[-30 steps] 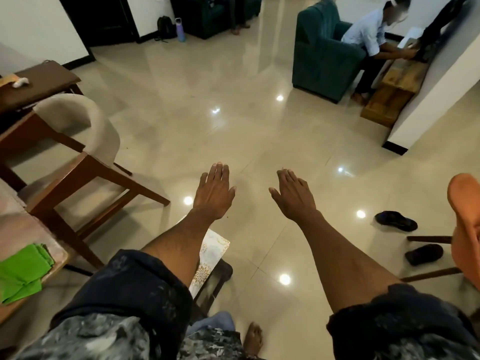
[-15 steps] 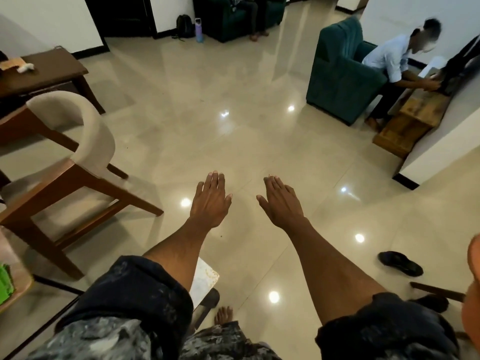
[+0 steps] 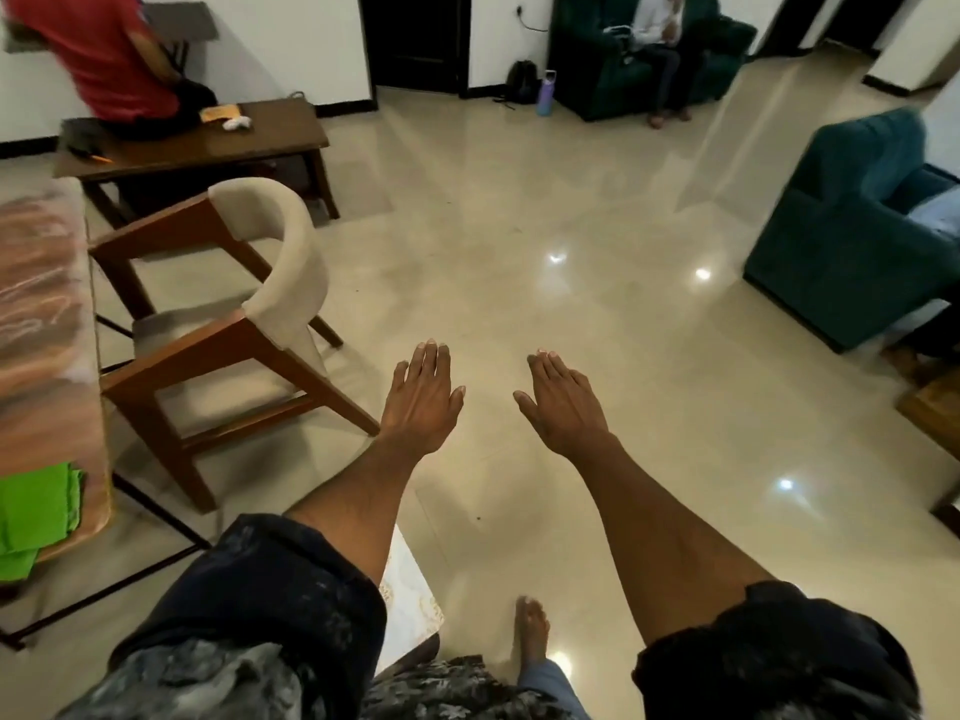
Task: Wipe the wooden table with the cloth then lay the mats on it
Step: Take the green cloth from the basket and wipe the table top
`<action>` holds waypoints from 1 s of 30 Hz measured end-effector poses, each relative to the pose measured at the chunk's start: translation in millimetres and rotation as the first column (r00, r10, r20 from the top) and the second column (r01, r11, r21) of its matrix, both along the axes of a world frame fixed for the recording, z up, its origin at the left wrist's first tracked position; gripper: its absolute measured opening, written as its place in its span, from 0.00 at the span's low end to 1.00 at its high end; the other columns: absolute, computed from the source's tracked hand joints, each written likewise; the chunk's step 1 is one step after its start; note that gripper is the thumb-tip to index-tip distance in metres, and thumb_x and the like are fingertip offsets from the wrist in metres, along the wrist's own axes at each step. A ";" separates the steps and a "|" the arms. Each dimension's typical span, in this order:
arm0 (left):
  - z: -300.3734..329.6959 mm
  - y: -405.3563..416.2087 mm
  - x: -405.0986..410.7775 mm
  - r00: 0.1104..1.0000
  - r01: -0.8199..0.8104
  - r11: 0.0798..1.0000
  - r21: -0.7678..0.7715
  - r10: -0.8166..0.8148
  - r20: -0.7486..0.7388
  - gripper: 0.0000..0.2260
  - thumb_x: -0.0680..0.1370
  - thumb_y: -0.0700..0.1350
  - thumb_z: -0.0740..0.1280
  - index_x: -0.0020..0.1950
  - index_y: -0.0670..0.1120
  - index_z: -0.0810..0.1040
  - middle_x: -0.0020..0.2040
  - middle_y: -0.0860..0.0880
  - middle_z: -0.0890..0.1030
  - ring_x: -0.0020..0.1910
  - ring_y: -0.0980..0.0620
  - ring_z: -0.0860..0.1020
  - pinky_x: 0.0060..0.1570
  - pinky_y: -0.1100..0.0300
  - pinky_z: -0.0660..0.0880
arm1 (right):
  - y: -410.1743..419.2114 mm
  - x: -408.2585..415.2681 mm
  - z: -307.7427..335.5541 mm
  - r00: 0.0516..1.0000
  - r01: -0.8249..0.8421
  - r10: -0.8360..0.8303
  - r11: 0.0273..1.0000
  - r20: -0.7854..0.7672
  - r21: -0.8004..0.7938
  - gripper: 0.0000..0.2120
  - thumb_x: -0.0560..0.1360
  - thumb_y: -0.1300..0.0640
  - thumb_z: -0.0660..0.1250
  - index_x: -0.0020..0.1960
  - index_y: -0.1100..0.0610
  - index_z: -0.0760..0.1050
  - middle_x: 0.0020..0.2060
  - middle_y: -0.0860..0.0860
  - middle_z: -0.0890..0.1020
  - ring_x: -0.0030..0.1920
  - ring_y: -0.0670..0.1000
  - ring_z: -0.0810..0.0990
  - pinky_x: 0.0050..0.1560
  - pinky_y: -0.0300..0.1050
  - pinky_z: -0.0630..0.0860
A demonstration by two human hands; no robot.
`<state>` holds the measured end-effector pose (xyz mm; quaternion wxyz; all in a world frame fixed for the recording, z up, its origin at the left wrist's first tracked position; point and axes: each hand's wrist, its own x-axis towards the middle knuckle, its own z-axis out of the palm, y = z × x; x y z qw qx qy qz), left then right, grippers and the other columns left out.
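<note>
Both hands are held out flat over the floor, fingers straight, nothing gripped. The green cloth lies on the wooden table at far left, well apart, nearer the left hand than the right hand.

Dim, warm indoor light. Ceiling lamps glare as bright spots on the glossy floor, far and right. Motion blur smears the left table; wide-angle bending curves the edges.
</note>
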<state>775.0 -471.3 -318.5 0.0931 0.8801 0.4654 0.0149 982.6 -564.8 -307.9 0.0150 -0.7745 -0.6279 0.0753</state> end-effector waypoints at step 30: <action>-20.1 130.3 -34.6 0.741 -0.668 0.729 -0.150 0.670 -0.043 0.31 0.89 0.56 0.49 0.87 0.42 0.43 0.88 0.43 0.47 0.87 0.46 0.44 0.85 0.47 0.44 | 288.2 -31.5 -41.7 0.742 -0.668 0.659 0.742 -0.120 -0.056 0.28 0.88 0.46 0.55 0.83 0.60 0.57 0.85 0.58 0.59 0.86 0.57 0.55 0.81 0.53 0.58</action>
